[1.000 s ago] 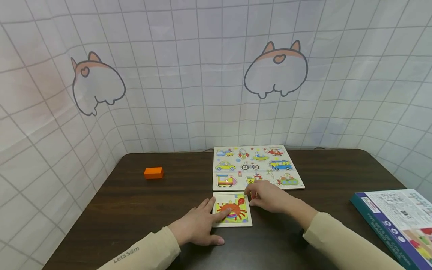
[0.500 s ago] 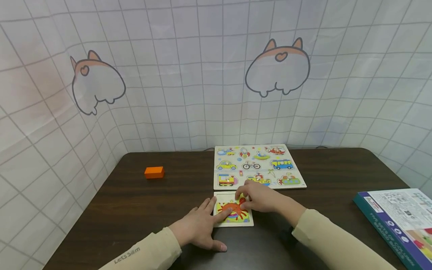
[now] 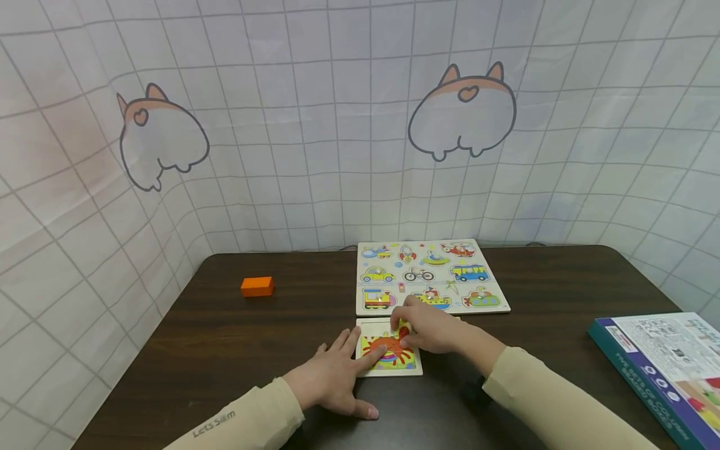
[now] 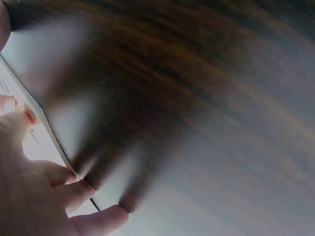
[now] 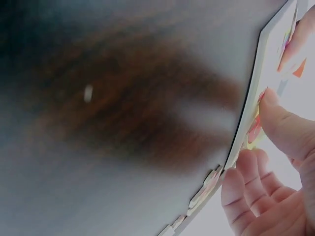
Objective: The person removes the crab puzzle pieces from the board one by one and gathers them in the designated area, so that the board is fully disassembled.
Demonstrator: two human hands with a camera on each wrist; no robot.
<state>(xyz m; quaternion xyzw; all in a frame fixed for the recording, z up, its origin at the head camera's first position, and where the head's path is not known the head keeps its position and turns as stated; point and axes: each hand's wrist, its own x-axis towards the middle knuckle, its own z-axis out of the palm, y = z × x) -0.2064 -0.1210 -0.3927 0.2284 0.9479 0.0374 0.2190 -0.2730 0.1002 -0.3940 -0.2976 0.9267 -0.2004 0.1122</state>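
A small crab jigsaw puzzle [image 3: 368, 329] lies flat in front of the person, its upper left part pale. The left hand [image 3: 334, 379] rests on its left side, fingers spread and fairly straight, with the index fingertip on the red crab [image 3: 398, 357]. Over the upper right corner, the right hand [image 3: 430, 326] pinches a colourful puzzle piece [image 3: 404, 325] between thumb and curled fingers. In the right wrist view the thumb [image 5: 280, 120] meets the board beside a red patch [image 5: 254, 130]. The hand partly hides this piece.
Behind the small puzzle lies a larger vehicle puzzle board [image 3: 394, 287], close to its top edge. An orange block [image 3: 257, 287] sits at the left of the dark wooden table [image 3: 281, 331]. At the right is a flat box [image 3: 658, 369]. A white gridded curtain [image 3: 315, 125] surrounds the table.
The right hand has moved left from beside the small puzzle onto its upper right corner, then stayed nearly still over the last half second. The left hand has kept its place.
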